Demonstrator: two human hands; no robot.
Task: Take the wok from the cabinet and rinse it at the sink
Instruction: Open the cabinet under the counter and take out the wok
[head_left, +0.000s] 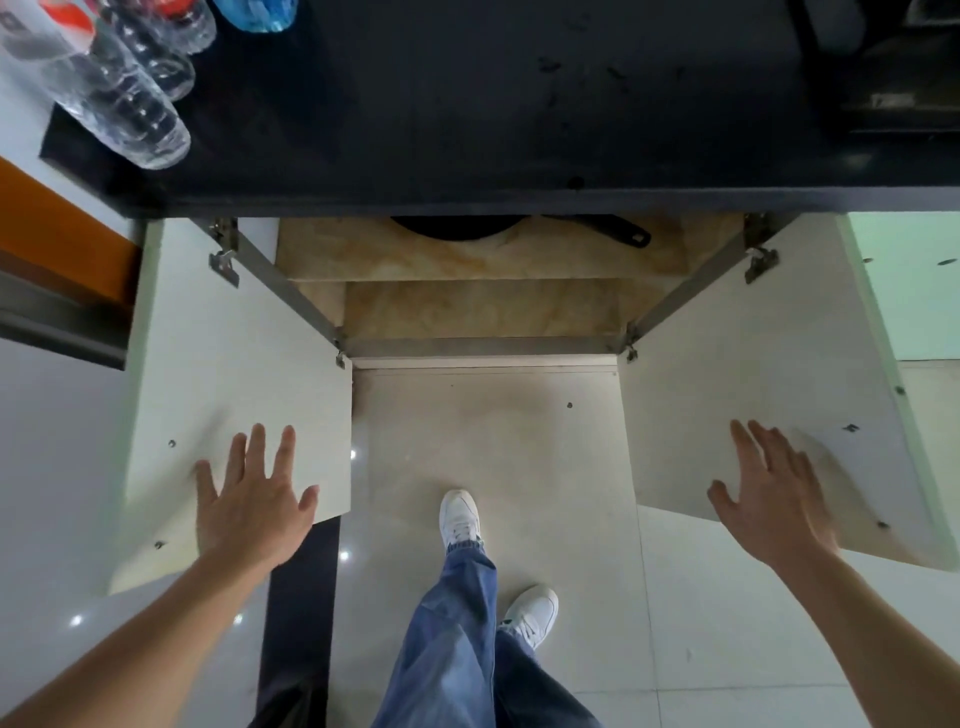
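Cabinet at frame centre, both doors swung wide: black wok on upper shelf; left hand and right hand spread flat, fingers straight, over the door panels.

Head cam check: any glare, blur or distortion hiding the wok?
Head view: fisheye splays the cabinet doors; small glare spots on the glossy floor; bottles slightly blurred; the wok lies in shadow under the countertop, only its edge and handle visible.

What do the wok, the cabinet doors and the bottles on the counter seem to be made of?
The wok is probably metal, matt black. The cabinet doors seem to be laminated board, smooth and white. The bottles look like clear plastic, ribbed and see-through.
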